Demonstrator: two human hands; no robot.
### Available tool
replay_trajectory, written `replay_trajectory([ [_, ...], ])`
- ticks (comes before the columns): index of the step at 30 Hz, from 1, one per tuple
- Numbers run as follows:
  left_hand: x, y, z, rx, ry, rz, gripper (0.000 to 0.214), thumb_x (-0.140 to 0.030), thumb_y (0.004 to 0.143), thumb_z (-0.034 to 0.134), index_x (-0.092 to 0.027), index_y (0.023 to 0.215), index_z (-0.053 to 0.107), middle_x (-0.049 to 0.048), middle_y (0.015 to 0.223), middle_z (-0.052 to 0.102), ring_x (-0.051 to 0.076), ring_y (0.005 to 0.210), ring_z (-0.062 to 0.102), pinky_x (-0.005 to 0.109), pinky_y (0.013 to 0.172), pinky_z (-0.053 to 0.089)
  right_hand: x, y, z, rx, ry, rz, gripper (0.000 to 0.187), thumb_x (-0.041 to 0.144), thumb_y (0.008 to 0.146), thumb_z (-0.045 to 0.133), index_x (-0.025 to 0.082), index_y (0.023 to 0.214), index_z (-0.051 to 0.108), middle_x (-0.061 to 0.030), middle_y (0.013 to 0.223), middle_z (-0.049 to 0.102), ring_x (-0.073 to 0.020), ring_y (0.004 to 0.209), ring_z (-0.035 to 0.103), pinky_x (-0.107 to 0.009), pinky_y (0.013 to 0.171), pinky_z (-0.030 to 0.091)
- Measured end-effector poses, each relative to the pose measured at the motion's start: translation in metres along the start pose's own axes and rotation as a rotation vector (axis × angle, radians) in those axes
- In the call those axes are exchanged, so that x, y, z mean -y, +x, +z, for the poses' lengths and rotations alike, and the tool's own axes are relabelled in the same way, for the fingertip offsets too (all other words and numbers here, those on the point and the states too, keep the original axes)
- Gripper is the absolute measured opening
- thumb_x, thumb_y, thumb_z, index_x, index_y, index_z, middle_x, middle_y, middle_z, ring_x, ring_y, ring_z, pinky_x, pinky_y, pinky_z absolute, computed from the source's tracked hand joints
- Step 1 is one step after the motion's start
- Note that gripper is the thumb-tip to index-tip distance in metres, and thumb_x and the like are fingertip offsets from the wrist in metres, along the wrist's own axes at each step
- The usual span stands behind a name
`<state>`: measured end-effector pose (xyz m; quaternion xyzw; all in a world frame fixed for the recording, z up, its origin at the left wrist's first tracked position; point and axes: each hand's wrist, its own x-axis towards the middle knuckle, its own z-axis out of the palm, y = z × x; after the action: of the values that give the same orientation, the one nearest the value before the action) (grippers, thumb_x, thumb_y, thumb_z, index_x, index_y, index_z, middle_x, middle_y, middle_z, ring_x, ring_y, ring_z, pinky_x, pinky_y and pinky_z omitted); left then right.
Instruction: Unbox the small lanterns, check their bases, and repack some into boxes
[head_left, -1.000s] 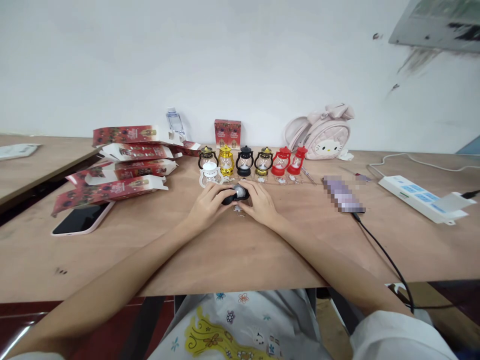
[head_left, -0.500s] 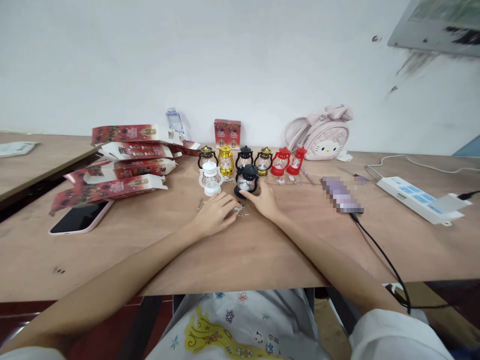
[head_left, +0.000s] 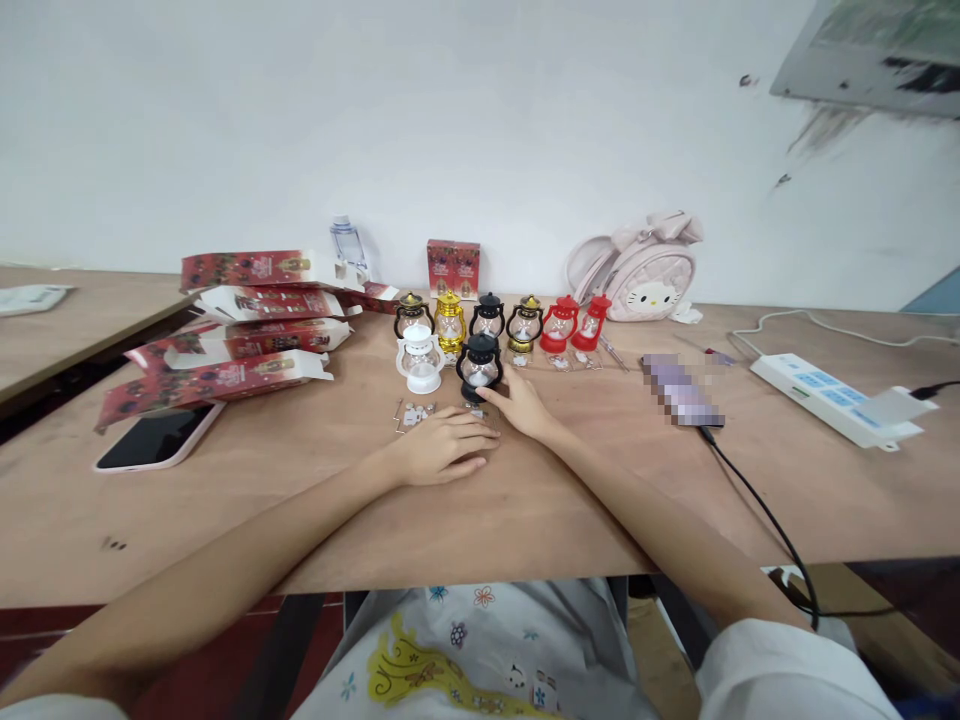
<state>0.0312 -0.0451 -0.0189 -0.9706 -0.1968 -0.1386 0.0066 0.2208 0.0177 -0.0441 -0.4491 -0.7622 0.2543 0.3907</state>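
Wooden table (head_left: 480, 540), level footing. Left hand (head_left: 444, 448) spread palm-down, gripping nothing. Right hand (head_left: 526, 405) grasps black lantern (head_left: 480, 366) low, presumably steadying it upright, just beside white lantern (head_left: 421, 362). Small silvery pieces (head_left: 415, 413) in front of white lantern, likely grouped with it.

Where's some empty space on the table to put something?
Bare brown wooden tabletop lies between the left hand and the front edge. Another patch lies between the right hand and the flat purple phone. It's crowded beyond the hands, where small clear-bodied lanterns stand close together, and at left, where red printed cardboard boxes partly hide a pink-edged black phone.
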Motion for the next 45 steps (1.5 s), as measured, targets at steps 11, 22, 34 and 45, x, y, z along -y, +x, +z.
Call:
replay_trajectory([
  [11,0.007,-0.002,0.000,-0.032,0.107,-0.106,0.026,-0.029,0.095,0.040,-0.018,0.106,0.061,0.0060,0.109,0.068,0.020,0.100,0.058,0.034,0.083,0.038,0.003,0.000,0.004,0.075,-0.283,0.048,0.033,0.035,0.090,0.047,0.013,0.114,0.054,-0.0171,0.114,0.063,-0.0302,0.113,0.055,-0.048,0.098,0.041],
  [22,0.002,-0.001,0.002,-0.019,0.035,-0.019,0.026,-0.022,0.094,0.038,-0.019,0.109,0.059,0.0064,0.110,0.067,0.020,0.104,0.058,0.035,0.088,0.038,0.015,-0.011,-0.008,-0.292,-0.026,-0.214,0.041,0.011,0.075,0.041,0.019,0.114,0.048,-0.0103,0.114,0.059,-0.0197,0.109,0.056,-0.037,0.098,0.045],
  [34,0.002,-0.001,0.007,-0.028,-0.096,-0.047,0.024,-0.020,0.092,0.041,-0.020,0.106,0.061,0.0066,0.114,0.064,0.019,0.104,0.059,0.033,0.093,0.043,0.056,0.125,-0.058,-0.340,-0.576,-0.298,0.038,0.009,0.077,0.039,0.015,0.113,0.048,-0.0135,0.121,0.055,-0.0280,0.113,0.046,-0.046,0.099,0.037],
  [45,-0.001,0.000,0.009,-0.045,-0.111,-0.094,0.019,-0.020,0.089,0.047,-0.021,0.102,0.061,0.0046,0.109,0.066,0.020,0.099,0.060,0.033,0.086,0.046,0.018,0.265,-0.011,0.091,-0.750,0.039,0.075,0.014,0.073,0.053,0.007,0.141,0.022,-0.0218,0.150,0.028,-0.0351,0.140,0.021,-0.062,0.108,0.023],
])
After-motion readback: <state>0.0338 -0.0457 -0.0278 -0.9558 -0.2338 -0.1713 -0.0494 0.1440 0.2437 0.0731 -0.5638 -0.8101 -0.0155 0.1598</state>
